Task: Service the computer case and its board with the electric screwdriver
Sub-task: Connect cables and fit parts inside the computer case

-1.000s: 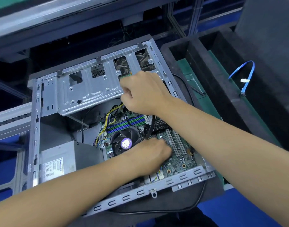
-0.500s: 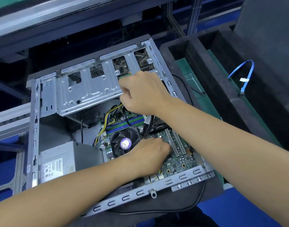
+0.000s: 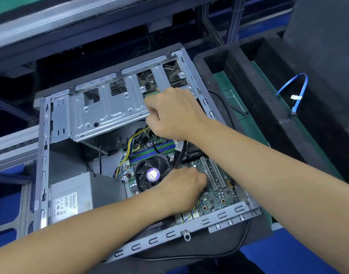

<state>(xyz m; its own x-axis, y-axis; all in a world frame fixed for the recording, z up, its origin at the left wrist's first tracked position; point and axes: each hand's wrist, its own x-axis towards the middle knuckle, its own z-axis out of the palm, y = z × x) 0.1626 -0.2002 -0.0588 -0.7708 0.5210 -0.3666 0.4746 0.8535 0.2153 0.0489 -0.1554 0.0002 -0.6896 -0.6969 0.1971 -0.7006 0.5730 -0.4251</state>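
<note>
Green circuit board [image 3: 215, 186], low in open grey steel case [image 3: 102, 113]. My right hand [image 3: 175, 113], fisted on a dark tool shaft [image 3: 180, 155], stands above; shaft slants down toward my left hand [image 3: 184, 184], fingers curled at its tip, just right of black fan [image 3: 152, 173].

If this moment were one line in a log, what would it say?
right hand: fist gripping black tool over board | left hand: fingers on board by fan | case: open
</note>
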